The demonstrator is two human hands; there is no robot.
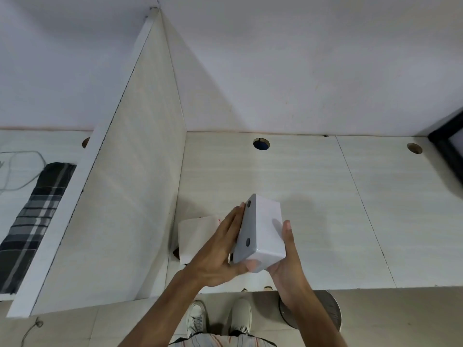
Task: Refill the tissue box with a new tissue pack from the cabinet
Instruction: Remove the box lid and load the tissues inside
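Observation:
A white tissue box (265, 226) is held above the desk, tilted so its grey underside with dark round feet faces left. My right hand (288, 259) cups the box from below and on its right side. My left hand (220, 246) lies flat against the grey underside, thumb under the near corner. A white tissue pack (198, 234) with a bit of red print lies on the desk just left of the box, next to the partition, partly hidden by my left hand.
A tall white partition (140, 159) divides the desk (338, 196). Cable holes (261, 144) sit along the back edge. A checked cloth (37, 216) lies beyond the partition at left. A round metal bin (325, 311) stands on the floor by my feet. A dark frame (448, 146) is at far right.

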